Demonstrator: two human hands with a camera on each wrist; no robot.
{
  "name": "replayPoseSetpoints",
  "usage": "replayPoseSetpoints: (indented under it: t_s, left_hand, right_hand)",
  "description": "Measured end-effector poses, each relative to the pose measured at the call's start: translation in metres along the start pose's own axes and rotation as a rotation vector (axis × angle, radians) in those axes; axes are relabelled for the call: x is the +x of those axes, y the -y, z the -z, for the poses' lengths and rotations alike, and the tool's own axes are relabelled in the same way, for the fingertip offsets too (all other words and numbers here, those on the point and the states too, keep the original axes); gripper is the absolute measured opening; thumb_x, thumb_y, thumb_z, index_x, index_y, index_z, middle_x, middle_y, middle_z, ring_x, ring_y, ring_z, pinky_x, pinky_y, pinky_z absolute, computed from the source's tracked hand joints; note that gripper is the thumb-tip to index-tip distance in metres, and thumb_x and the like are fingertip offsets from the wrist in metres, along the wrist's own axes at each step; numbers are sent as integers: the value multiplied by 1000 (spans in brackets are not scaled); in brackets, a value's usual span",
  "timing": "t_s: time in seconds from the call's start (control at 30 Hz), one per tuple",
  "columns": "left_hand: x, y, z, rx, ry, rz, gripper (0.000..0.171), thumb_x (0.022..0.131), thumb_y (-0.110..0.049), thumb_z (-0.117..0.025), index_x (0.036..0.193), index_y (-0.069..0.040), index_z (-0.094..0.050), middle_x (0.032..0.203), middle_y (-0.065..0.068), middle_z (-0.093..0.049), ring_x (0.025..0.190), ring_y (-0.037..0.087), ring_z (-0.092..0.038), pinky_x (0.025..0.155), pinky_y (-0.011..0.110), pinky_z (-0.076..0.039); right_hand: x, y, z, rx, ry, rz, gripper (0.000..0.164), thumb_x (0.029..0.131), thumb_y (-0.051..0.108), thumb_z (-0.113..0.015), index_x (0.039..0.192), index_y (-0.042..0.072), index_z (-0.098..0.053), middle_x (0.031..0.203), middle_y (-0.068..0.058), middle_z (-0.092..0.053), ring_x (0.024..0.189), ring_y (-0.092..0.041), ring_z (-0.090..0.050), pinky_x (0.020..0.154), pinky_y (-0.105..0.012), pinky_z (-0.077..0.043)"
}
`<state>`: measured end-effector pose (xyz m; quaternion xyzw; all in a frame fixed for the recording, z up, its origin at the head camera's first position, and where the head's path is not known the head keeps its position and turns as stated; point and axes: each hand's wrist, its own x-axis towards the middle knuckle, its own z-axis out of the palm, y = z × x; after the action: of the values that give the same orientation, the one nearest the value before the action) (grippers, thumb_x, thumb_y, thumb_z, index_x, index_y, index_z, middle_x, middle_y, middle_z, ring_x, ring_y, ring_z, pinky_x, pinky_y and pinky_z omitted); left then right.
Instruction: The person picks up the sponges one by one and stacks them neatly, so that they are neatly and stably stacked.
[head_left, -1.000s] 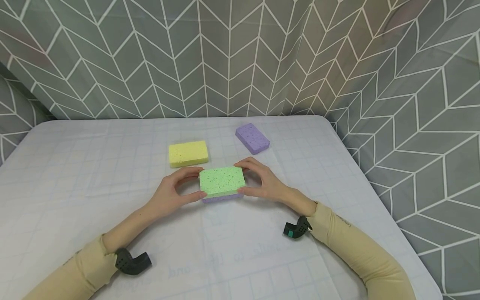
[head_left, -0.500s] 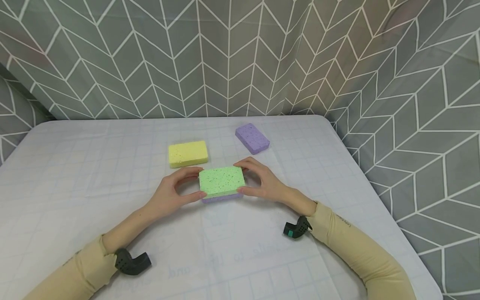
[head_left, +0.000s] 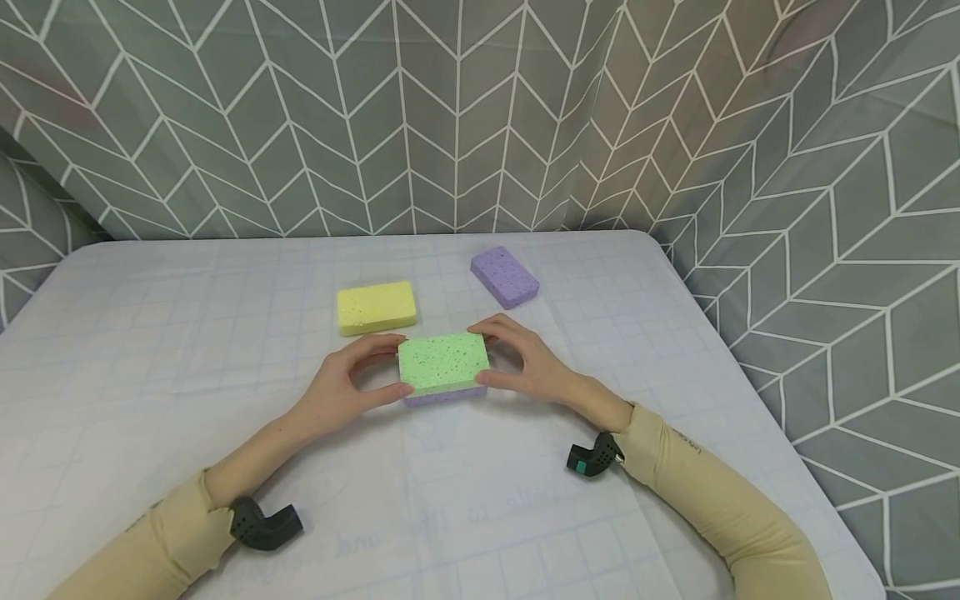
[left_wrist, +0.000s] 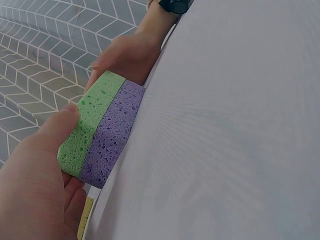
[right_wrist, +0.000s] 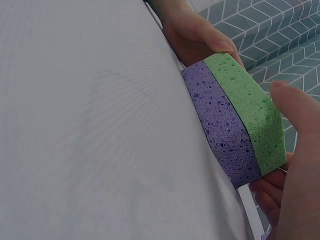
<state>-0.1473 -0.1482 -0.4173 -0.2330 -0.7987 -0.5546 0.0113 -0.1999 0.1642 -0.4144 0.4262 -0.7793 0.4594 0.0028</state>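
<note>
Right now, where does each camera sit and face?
Head: on the head, facing forward and down at the table; left hand, right hand, sleeves show.
Left wrist: on that wrist, facing the green sponge; both hands show.
Right wrist: likewise, from the other side; both hands show.
Both wrist views share the purple sponge beneath the green one.

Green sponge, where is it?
In the head view, the green sponge lies near the middle, atop a purple sponge, between the left hand and right hand.
</note>
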Motion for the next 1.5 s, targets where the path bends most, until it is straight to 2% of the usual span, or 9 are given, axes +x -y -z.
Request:
replayPoseSetpoints:
  t_s: [0.17, 0.27, 0.47, 0.67, 0.9, 0.93, 1.03, 1.3, 1.5]
  left_hand:
    - [0, -1, 0, 4, 2, -3, 64, 78, -15, -87, 135, -17, -58, 129, -1, -65, 120, 8, -61, 108, 27, -48]
    - [-1, -1, -1, 8, 1, -5, 64, 79, -15, -87, 135, -17, -58, 129, -1, -65, 120, 7, -61, 108, 26, -49]
    - [-1, -1, -1, 8, 1, 1, 64, 79, -16, -87, 136, -17, -58, 129, -2, -65, 121, 8, -60, 109, 26, -48]
    - [-1, 0, -1, 11, 1, -9, 64, 79, -16, -87, 136, -17, -58, 129, -1, -65, 120, 8, -60, 108, 25, -48]
    - [-1, -1, -1, 14, 1, -13, 64, 79, -16, -87, 136, -17, -58, 129, 0, -65, 120, 7, -60, 108, 24, -48]
    - [0, -1, -1, 13, 2, -12, 64, 79, -16, -87, 136, -17, -58, 129, 0, -65, 120, 8, -60, 108, 24, -48]
    - [0, -1, -2, 11, 3, -8, 64, 79, -16, -87, 136, -17, -58, 129, -1, -65, 121, 8, -60, 108, 24, -48]
    - [0, 0, -2, 5, 3, -1, 63, 79, -17, -87, 135, -17, -58, 129, -2, -65, 121, 9, -60, 108, 23, -48]
    - [-1, 3, -2, 17, 2, 7, 64, 79, -18, -87, 136, -18, -58, 129, -2, -65, 121, 9, -60, 108, 25, -48]
  right_hand:
    - [0, -1, -1, 0, -21, -8, 74, 92, 58, -63, 136, 0, -54, 127, -10, -60, 112, -23, -59, 105, -44, -49]
    - [0, -2, -1, 1, -28, -17, 77, 93, 63, -57, 136, -1, -55, 127, -11, -60, 113, -24, -59, 105, -45, -50]
    - [0, 0, 0, -13, -35, -33, 73, 95, 60, -57, 135, -1, -55, 127, -10, -60, 114, -23, -58, 106, -41, -49]
    - [0, 0, 0, -57, -75, -59, 69, 97, 56, -56, 134, -2, -56, 127, -11, -61, 114, -25, -58, 105, -42, -50]
    - [1, -2, 1, -95, -160, -110, 46, 97, 25, -65, 133, -2, -57, 126, -13, -62, 117, -25, -59, 107, -41, -49]
    - [2, 3, 1, -94, -170, -122, 43, 96, 19, -66, 133, -3, -57, 126, -16, -62, 117, -27, -59, 107, -42, -49]
    - [2, 3, 1, -99, -198, -132, 41, 95, 13, -66, 132, -2, -57, 124, -16, -62, 116, -27, -59, 106, -42, -49]
    - [2, -1, 2, -116, -221, -151, 46, 93, 20, -70, 133, -1, -57, 125, -16, -61, 118, -23, -57, 105, -41, -50]
    - [2, -2, 1, -126, -264, -159, 44, 94, 15, -70, 131, -3, -57, 123, -18, -60, 117, -25, -57, 104, -44, -50]
